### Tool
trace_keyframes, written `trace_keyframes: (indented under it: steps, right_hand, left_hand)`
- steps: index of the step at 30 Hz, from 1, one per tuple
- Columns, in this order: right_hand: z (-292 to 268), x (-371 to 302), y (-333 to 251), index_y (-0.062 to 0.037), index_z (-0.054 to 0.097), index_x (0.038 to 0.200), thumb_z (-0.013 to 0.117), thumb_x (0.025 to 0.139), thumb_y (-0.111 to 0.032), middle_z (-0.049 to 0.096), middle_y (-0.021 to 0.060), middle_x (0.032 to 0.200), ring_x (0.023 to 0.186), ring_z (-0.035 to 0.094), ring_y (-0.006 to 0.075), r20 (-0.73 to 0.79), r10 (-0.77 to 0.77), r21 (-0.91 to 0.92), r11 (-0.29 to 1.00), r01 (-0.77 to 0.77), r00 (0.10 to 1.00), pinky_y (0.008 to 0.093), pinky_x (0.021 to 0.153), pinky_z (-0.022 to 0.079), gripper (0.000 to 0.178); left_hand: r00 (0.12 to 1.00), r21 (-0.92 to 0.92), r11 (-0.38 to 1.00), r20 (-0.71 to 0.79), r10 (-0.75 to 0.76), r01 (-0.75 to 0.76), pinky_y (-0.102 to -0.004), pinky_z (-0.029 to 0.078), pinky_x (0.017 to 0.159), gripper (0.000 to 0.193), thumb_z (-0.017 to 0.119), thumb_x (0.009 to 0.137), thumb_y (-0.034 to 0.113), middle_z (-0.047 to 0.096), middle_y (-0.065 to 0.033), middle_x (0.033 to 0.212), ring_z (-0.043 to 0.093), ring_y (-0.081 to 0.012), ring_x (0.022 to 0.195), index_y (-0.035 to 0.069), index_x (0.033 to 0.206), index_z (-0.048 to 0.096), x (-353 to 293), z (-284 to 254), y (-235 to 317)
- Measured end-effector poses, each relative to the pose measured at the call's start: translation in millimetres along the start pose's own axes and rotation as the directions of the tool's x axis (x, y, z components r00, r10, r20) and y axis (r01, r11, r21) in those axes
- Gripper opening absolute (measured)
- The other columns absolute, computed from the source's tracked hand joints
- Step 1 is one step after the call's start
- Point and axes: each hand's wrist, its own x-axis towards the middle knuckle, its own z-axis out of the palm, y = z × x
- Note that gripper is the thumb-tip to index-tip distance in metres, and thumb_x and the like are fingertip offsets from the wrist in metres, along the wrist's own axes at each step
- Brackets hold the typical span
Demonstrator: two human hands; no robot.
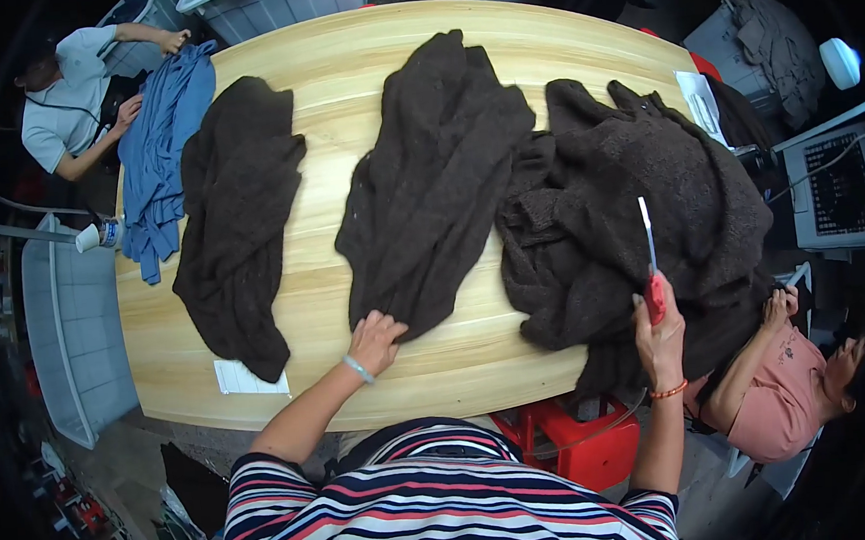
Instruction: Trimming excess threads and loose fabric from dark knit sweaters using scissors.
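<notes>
My left hand [375,340] pinches the near hem of the middle dark brown knitted garment [436,169], which lies spread on the wooden table [339,86]. My right hand [659,329] grips red-handled scissors [650,265] with the blades pointing up, held over the heaped dark brown knit pile [638,195] at the right. A third dark brown garment [243,213] lies flat at the left, apart from both hands.
A blue garment [163,148] lies at the table's left end, where a person in a grey shirt [65,105] handles it. Another person in a pink top [782,386] sits at the right. A white paper [248,379] lies near the front edge. A red stool [585,440] stands below.
</notes>
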Motion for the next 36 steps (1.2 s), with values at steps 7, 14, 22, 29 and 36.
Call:
trace_keyframes:
  steps: [7,14,22,29,36]
  right_hand:
    - [70.4,-26.8,-73.1,-0.0088,0.053,0.129,0.064,0.088,-0.011,0.065,0.0238,0.088,0.086,0.066,0.0402,0.508,-0.115,0.054,0.993,0.102,0.854,0.0411,0.072,0.053,0.043]
    - [142.1,-18.6,-144.0,-0.0116,0.052,0.13,0.066,0.087,-0.018,0.065,0.0257,0.089,0.084,0.063,0.044,0.707,-0.333,0.159,0.935,0.318,0.624,0.0476,0.07,0.052,0.045]
    - [252.9,35.1,-138.1,-0.0097,0.059,0.124,0.065,0.086,-0.024,0.062,0.0199,0.117,0.105,0.061,0.0398,0.576,-0.389,0.27,0.921,0.282,0.719,0.0428,0.088,0.05,0.041]
    - [247.1,70.3,-91.0,-0.0015,0.056,0.126,0.065,0.09,-0.02,0.065,0.0141,0.083,0.066,0.066,0.0213,0.623,-0.069,0.303,0.939,-0.16,0.779,0.0342,0.066,0.053,0.042]
    - [221.7,38.2,-137.7,-0.009,0.056,0.125,0.064,0.089,-0.017,0.059,0.0177,0.116,0.107,0.058,0.0414,0.504,-0.413,0.251,0.91,0.33,0.759,0.0429,0.089,0.049,0.038]
  left_hand:
    - [0.949,-0.575,0.793,-0.085,-0.304,0.202,-0.0346,0.05,0.07,0.017,0.071,0.079,0.006,0.062,-0.0097,0.079,0.062,-0.0279,0.075,0.004,0.095,0.07,-54.0,-60.2,20.7]
    - [0.895,0.109,0.92,-0.299,-0.33,0.376,-0.0614,0.019,0.111,0.069,0.072,0.076,0.034,0.033,-0.0209,0.149,0.023,-0.0379,0.142,-0.004,0.13,0.05,27.0,-19.2,0.2]
    - [0.939,-0.037,0.998,-0.338,-0.063,0.053,-0.0667,0.02,0.108,0.061,0.066,0.083,0.022,0.035,-0.02,0.148,0.025,-0.037,0.142,0.008,0.138,0.046,49.3,13.6,26.8]
    - [0.862,0.019,0.902,-0.306,-0.405,0.431,-0.0705,0.031,0.097,0.1,0.071,0.074,0.057,0.018,-0.0148,0.158,0.02,-0.0361,0.144,0.01,0.15,0.026,-25.0,-4.3,-22.5]
    - [0.792,-0.048,0.947,-0.535,-0.293,0.318,-0.0585,0.022,0.111,0.076,0.072,0.08,0.039,0.029,-0.0177,0.153,0.025,-0.0397,0.141,0.008,0.142,0.042,-11.6,-22.0,-20.9]
